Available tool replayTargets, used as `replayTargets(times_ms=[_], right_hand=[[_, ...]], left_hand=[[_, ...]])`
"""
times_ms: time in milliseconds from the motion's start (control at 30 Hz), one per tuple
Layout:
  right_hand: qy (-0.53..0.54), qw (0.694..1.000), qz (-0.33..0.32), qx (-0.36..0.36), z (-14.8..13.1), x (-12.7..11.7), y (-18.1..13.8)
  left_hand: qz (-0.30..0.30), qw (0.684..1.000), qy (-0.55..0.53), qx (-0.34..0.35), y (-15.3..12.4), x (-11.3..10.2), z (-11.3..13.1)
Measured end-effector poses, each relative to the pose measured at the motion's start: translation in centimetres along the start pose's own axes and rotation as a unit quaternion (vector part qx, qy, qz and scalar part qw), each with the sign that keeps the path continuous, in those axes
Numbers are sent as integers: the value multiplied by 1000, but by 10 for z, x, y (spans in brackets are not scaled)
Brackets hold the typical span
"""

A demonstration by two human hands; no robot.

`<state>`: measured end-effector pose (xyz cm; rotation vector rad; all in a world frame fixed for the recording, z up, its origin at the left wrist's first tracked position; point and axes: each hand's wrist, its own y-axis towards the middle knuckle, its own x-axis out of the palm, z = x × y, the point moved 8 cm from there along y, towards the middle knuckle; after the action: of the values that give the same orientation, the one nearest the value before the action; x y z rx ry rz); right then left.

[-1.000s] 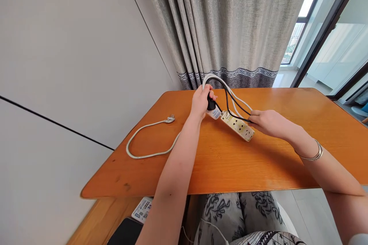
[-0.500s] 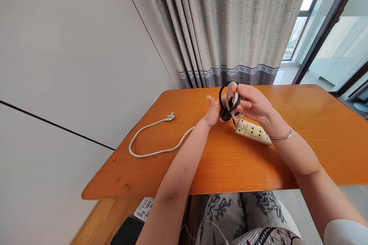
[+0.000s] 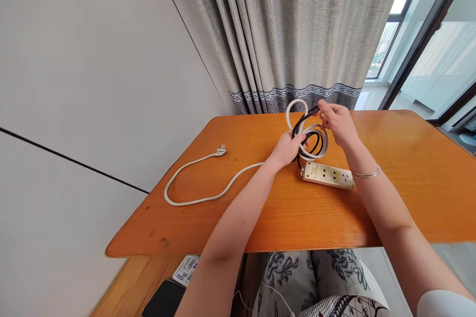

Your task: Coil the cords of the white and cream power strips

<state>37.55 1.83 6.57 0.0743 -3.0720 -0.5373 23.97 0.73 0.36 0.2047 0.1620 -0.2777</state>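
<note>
A cream power strip (image 3: 327,175) lies flat on the orange wooden table (image 3: 290,213). Just behind it, a coil of white and black cords (image 3: 311,134) is held up between both hands. My left hand (image 3: 287,148) is closed on the coil's near left side. My right hand (image 3: 336,120) pinches the coil's far right side, fingers bent round the cords. The white cord (image 3: 201,193) trails left across the table in a loop and ends in a plug (image 3: 220,150) near the wall.
A grey curtain (image 3: 293,34) hangs behind the table, with a glass door frame (image 3: 420,39) to the right. A white wall (image 3: 85,89) runs along the left. Below the table edge lie a dark phone (image 3: 160,301) and a labelled card (image 3: 185,270).
The hands first held wide loops, then bunched the cords into a tight coil. The coil now sits lower and rightward; the power strip has turned and lies flat near the right wrist.
</note>
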Motion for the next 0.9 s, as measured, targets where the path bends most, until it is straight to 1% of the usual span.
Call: replayTargets(times_ms=[67,133,200,233,267,333,367,400,467,533,600,667,733,800,833,900], right_hand=[[-81,994,29,-62,-5,-6,-2],[-154,979,48,-125,-11,-8,-6],[-225,958,34,-177,-15,-5,-10],[-248,951,7,-187,-14,-1,-11],[-257,948,-35,-182,-10,4,-11],[-242,951,-134,-137,3,13,-12],[-229,951,-173,-112,9,17,-13],[-221,950,-199,-94,13,19,-14],[-239,942,-216,-91,13,22,-15],[-287,928,-209,-114,9,25,-17],[-349,906,-184,-150,5,27,-18],[-423,876,-135,-189,0,27,-19],[-490,839,-87,-219,-4,26,-19],[-533,807,-59,-248,-6,27,-20],[-545,794,-52,-267,-8,28,-22],[-555,772,-39,-308,-14,30,-25]], left_hand=[[14,1000,0,-7,1,-3,-1],[22,1000,-15,-8,3,-5,-1],[29,999,-44,-10,5,-7,-3],[34,998,-60,-15,6,-9,-5],[39,996,-76,-21,7,-10,-6],[42,994,-99,-33,7,-11,-8],[40,993,-103,-36,7,-11,-8],[38,993,-103,-37,6,-10,-7],[37,994,-95,-33,5,-11,-4],[43,995,-90,-30,4,-13,-2],[54,994,-90,-25,5,-16,-1],[66,994,-89,-19,5,-19,-2],[68,993,-93,-11,6,-21,-1],[51,993,-101,-15,7,-19,-1],[37,993,-108,-29,8,-17,-2],[3,989,-121,-80,7,-13,-6]])
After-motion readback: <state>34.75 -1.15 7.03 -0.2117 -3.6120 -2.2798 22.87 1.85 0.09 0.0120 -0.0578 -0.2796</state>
